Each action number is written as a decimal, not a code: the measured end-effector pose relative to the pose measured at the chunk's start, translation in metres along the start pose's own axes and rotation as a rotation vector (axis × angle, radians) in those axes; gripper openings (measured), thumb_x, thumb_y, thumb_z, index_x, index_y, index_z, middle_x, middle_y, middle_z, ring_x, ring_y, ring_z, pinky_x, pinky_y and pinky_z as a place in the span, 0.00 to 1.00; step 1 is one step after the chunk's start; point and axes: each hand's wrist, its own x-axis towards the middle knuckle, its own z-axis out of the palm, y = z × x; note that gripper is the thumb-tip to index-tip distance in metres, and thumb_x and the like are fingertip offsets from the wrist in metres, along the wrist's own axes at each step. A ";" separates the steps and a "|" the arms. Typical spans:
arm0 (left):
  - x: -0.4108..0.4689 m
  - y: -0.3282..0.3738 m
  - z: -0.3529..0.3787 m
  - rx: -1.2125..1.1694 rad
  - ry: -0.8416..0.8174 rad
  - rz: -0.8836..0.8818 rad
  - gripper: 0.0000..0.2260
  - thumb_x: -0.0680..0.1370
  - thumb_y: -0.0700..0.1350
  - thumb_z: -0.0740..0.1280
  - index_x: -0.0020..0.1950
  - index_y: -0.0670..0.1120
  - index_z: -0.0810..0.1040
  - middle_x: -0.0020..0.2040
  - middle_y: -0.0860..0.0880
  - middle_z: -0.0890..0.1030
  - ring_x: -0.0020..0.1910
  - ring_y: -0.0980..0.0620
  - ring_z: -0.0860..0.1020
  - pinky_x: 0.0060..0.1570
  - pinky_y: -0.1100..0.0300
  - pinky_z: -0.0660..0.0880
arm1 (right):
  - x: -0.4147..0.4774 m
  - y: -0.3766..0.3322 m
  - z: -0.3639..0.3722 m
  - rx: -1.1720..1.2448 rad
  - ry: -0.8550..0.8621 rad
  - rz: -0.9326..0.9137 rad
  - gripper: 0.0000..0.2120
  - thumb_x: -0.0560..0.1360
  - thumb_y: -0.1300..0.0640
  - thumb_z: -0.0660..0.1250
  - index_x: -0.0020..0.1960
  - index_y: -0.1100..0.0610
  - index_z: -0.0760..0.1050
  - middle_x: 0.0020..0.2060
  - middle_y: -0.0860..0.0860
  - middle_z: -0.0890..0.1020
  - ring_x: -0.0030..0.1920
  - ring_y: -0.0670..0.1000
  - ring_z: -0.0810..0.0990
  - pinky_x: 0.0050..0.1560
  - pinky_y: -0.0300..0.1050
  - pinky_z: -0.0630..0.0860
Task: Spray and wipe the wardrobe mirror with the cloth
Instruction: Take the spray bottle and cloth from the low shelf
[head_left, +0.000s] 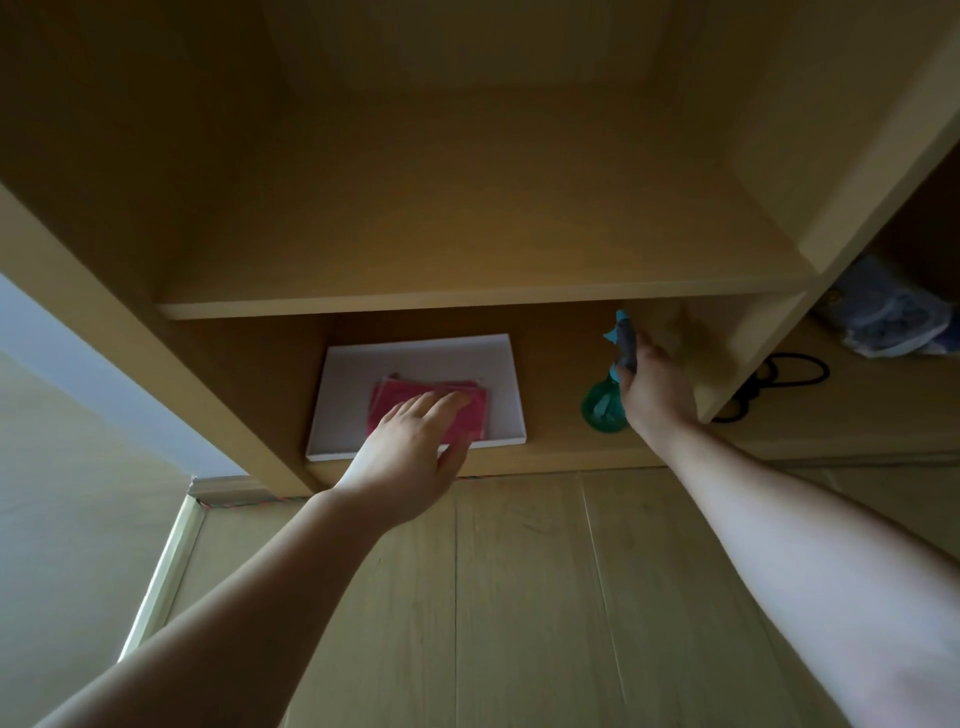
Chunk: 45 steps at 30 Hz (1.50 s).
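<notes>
One folded pink cloth (428, 410) lies on one white tray (415, 358) in the wardrobe's lower compartment; the left hand (415, 457) rests flat on it, fingers spread, unclenched. One green spray bottle (602, 405) stands right of the tray, grasped by the right hand (657, 389).

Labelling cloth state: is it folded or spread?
Folded: the cloth is a compact layered rectangle on the tray, under the left hand.
</notes>
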 end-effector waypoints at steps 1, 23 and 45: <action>0.000 0.000 0.000 0.002 0.000 0.000 0.21 0.81 0.49 0.63 0.73 0.46 0.69 0.68 0.47 0.75 0.67 0.46 0.72 0.66 0.52 0.67 | 0.000 0.000 0.000 0.022 0.011 0.010 0.20 0.81 0.56 0.60 0.73 0.56 0.65 0.56 0.56 0.80 0.51 0.57 0.81 0.40 0.43 0.71; -0.002 0.025 -0.012 -0.148 0.019 -0.007 0.25 0.76 0.52 0.71 0.71 0.49 0.70 0.63 0.51 0.77 0.57 0.51 0.78 0.52 0.52 0.79 | -0.094 -0.067 -0.059 0.115 -0.252 -0.589 0.14 0.76 0.67 0.65 0.61 0.58 0.78 0.52 0.53 0.82 0.48 0.48 0.76 0.44 0.26 0.67; -0.054 -0.025 -0.054 -0.222 0.059 -0.149 0.08 0.75 0.47 0.72 0.52 0.46 0.82 0.43 0.50 0.82 0.40 0.50 0.79 0.42 0.54 0.77 | -0.118 -0.145 -0.008 0.316 -0.348 -0.851 0.13 0.74 0.66 0.68 0.58 0.63 0.79 0.50 0.57 0.83 0.49 0.57 0.80 0.48 0.54 0.78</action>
